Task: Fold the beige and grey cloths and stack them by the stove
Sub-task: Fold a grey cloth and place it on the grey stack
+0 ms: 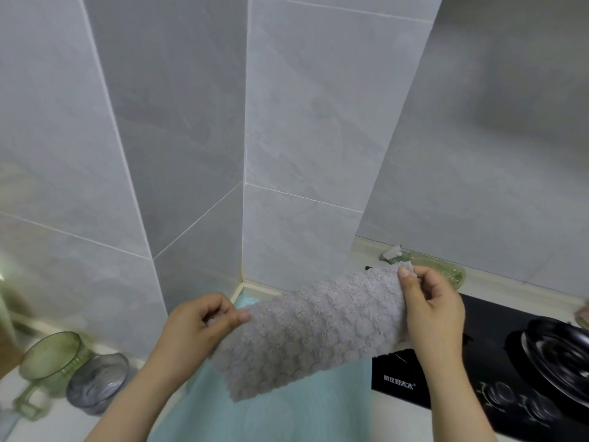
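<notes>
Head view: smooth turquoise mat covers the table beside the black glass stove. Your fluffy grey cloth hangs stretched above it, left hand and right hand each pinching a top corner, likely squaring it for folding.

The grey cloth is a thick, fluffy towel whose surface is covered with small round bumps. It is held up in the air and stretched into a wide band that rises from the lower left to the upper right. The left hand pinches its left end, and the right hand pinches its upper right corner. Its lower edge hangs free. Its right part is above the left edge of the black glass stove.
</notes>
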A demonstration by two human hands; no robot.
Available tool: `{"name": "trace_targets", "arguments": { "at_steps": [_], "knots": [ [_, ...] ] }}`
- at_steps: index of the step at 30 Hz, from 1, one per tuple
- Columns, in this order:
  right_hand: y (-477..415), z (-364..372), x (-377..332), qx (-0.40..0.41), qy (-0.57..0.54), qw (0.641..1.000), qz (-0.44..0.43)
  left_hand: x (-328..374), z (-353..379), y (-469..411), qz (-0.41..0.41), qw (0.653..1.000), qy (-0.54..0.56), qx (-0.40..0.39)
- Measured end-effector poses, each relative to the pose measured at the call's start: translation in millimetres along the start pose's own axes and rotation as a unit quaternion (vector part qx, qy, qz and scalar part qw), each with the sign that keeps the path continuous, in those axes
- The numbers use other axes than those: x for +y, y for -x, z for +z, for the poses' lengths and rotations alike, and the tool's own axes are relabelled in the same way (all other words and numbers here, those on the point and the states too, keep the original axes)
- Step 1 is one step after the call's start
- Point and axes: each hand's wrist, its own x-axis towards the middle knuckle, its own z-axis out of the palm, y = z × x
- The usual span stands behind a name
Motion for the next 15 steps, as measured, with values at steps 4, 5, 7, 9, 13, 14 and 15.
{"name": "trace_targets", "arguments": {
  "at_steps": [4,5,7,9,13,14,15],
  "knots": [
    [0,-3,10,0.005,0.016,1.000,0.018,2,-9,0,-0.029,0.996,0.026,-0.086],
    [1,-3,11,0.003,0.017,1.000,0.021,2,-10,0,-0.027,0.996,0.022,-0.086],
    [2,-2,13,0.001,0.014,1.000,0.025,1,-11,0,-0.014,0.998,0.002,-0.062],
    [4,-2,14,0.004,0.007,1.000,0.026,2,-8,-2,-0.013,1.000,-0.006,-0.022],
    [7,0,16,0.004,-0.007,1.000,0.025,-3,-3,-8,-0.089,0.992,0.087,0.023],
    [7,0,16,0.004,-0.011,1.000,0.025,-4,-3,-8,-0.104,0.990,0.098,0.008],
    [7,0,17,0.006,-0.015,1.000,0.027,-4,-2,-8,-0.118,0.987,0.107,-0.010]
  ]
}}
